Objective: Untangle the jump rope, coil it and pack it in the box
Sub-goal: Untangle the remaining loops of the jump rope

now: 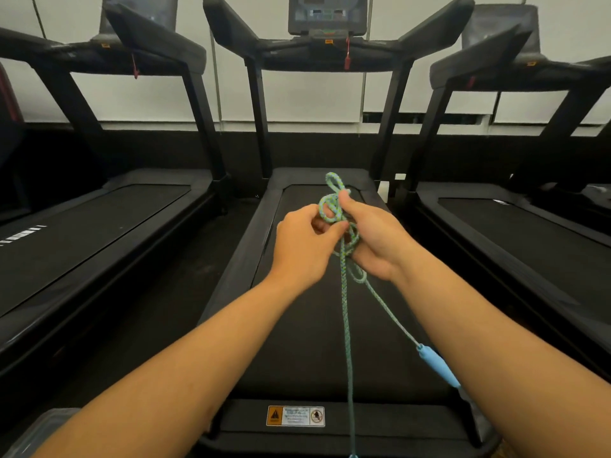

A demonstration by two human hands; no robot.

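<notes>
The person stands at the foot of the middle treadmill (297,358) and holds both arms out over its black belt. Between the two hands there is the jump rope (345,292), a braided cord in pale green and blue, and its tangled part sits just there, at the fingers.

The left hand (302,246) is nearly closed: its thumb and first fingers (325,226) pinch one small loop of the knot. The right hand (373,236) is also closed around the tangle, with the thumb pressed on the top of it and the other fingers curled below, so several turns of rope pass through this hand. One loop stands up above both hands, free in the air.

From the knot two strands hang down. One goes almost straight down to the bottom edge of the view. The other goes to the right and ends in a light blue handle (438,366), which hangs beside the right forearm, above the belt.

At the lower left corner, partly hidden by the left arm, I see an edge of a grey transparent container (36,431); what it is exactly, I cannot tell.

On each side stands another treadmill.
</notes>
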